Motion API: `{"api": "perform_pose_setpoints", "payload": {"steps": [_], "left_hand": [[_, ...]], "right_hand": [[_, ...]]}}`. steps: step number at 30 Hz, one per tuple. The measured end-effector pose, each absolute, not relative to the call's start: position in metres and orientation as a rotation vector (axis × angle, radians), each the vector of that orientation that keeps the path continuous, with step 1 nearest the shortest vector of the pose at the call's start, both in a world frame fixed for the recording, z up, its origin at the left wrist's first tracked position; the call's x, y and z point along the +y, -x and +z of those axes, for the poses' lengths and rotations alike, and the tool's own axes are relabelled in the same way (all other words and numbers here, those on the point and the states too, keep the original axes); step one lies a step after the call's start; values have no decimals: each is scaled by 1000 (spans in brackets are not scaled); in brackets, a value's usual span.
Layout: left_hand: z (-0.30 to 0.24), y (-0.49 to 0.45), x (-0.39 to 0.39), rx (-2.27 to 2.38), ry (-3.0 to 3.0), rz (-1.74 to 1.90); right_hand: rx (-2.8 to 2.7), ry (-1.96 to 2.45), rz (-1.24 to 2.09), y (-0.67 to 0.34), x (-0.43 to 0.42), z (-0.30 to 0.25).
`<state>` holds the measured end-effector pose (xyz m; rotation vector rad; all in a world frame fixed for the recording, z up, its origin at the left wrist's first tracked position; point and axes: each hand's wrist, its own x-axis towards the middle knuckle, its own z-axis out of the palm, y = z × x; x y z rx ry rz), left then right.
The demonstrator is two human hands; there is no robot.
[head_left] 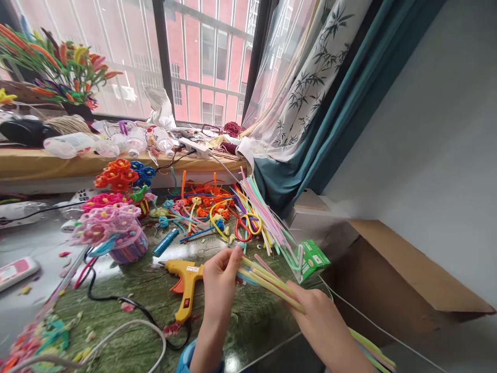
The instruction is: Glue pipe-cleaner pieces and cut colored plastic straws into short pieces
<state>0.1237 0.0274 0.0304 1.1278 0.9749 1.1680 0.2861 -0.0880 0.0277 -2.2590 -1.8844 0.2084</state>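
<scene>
A bundle of pastel pipe cleaners (269, 282), mostly yellow with some pink and blue, stretches between my two hands above the table. The fingers of my left hand (221, 272) pinch its left end, thumb on top. My right hand (316, 308) is closed around it further along, and the far ends stick out past my right wrist; the right fingertips are mostly hidden. Left of my left hand lies a yellow glue gun (187, 285). Beyond the hands are a larger spread of pipe cleaners (267, 207), scissors (248, 226) with red and yellow handles, and a green packet (312, 260).
A blue lighter (165, 242) lies near a striped pot (130, 246) of fuzzy flowers (111, 215). Black and white cords cross the table's left side. At right stands an open cardboard box (388, 269). Plastic bottles (70, 145) and a power strip (194, 147) occupy the window ledge.
</scene>
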Motion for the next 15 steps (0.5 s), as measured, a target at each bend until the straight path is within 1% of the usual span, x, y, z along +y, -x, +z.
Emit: {"api": "perform_pose_setpoints", "payload": {"steps": [2,5,8,10,12,15], "left_hand": [[28,-125,29,994,-1165,1170],[27,-130,22,967,-1224,1100],[24,-137,0,832,-1346,889],[21,-140,-13,710,-1542,738],[20,-141,-16,722,-1690,754],[24,-135,-3,811,-1569,916]], "right_hand": [[-1827,2291,175,-298,-100,28],[-1731,2254,221,-320,-116,33],[-1659,2193,316,-334,-127,42],[-1631,2166,352,-337,-130,49],[-1633,2143,361,-334,-129,53],[-1655,2120,318,-325,-124,51]]}}
